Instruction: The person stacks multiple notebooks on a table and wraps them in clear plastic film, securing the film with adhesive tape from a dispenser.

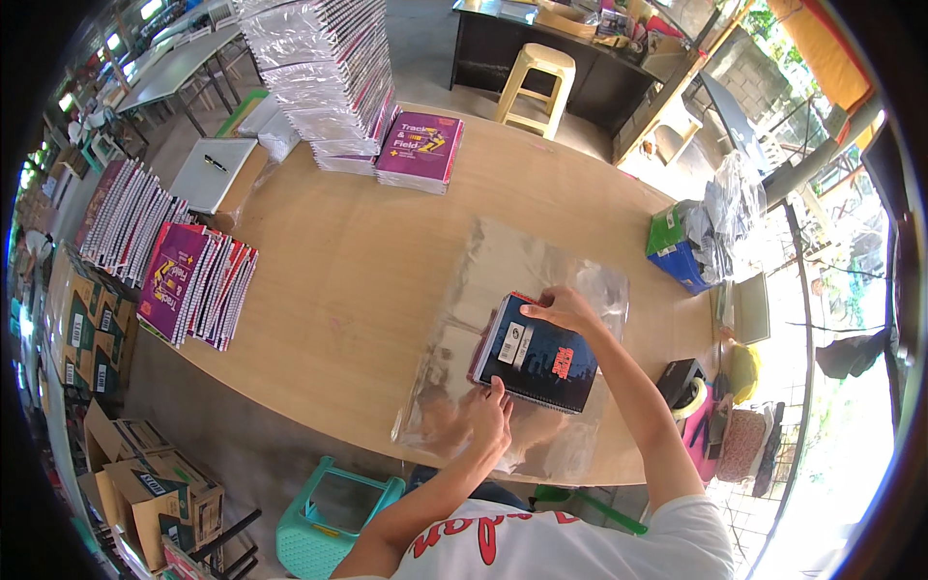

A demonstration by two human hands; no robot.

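Both my hands are on a dark spiral notebook [535, 354] lying on a sheet of clear plastic wrap [503, 319] toward the near right part of the desk [358, 280]. My left hand [491, 418] lies flat, fingers pressing the notebook's near corner and the film beside it; my right hand [564, 307] cups the far edge, fingers curled over it, not clamped tight. The hands are apart, one at each end of the book. Risks, as I judge them: the film is slick and creased, so the notebook could slide or skew on it if I press unevenly; the sheet's near end lies at the desk's near edge, so a tug could pull it over; wrinkles could get trapped under the cover. Containers: a blue-and-green box [677, 253] sits at the right edge with crumpled clear plastic [730, 217] bunched on it; contents otherwise not visible. Cardboard cartons [82, 329] stand on the floor off the left edge, and more open ones [155, 483] near the left corner; what is in them I cannot tell. Elsewhere on the desk: a tall stack of wrapped notebooks [329, 77] at the far edge, a purple-covered stack [420, 150] just beside it, fanned purple notebooks [198, 280] at the left edge. A tape dispenser [681, 382] sits by my right forearm.
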